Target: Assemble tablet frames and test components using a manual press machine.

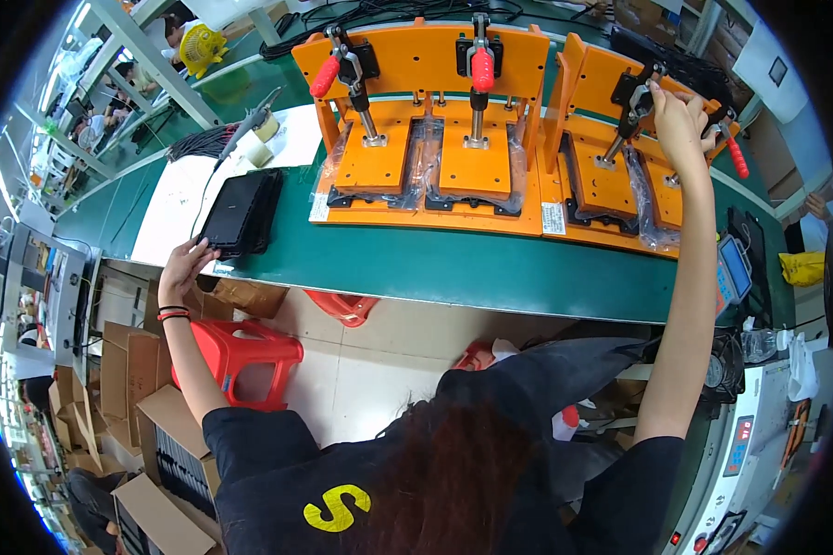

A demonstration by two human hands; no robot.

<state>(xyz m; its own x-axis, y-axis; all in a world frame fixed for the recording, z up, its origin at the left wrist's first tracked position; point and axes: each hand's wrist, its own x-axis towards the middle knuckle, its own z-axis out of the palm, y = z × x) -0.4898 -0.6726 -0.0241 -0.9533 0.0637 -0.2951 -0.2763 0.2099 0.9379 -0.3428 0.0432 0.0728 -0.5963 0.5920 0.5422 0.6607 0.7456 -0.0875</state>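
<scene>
My left hand [187, 268] pinches the near corner of a flat black rectangular panel [236, 208], which lies on a small stack of similar panels at the bench's front edge. Far to the right, my right hand [681, 129] is closed at a toggle clamp [634, 106] on the right orange press fixture [611, 79]; the grip hides the clamp's handle. Beneath that clamp, an orange pressure plate [602, 180] sits over a black part with clear film round it. A neighbouring clamp's red handle [738, 158] shows just right of my hand.
A larger orange fixture [416, 60] with two red-handled clamps stands mid-bench. Behind the panels are a soldering-iron-like tool [250, 125], tape rolls [257, 148] and white paper [167, 208]. A red stool [250, 356] and open cartons [171, 421] stand below left. A blue-screened device [734, 268] sits right.
</scene>
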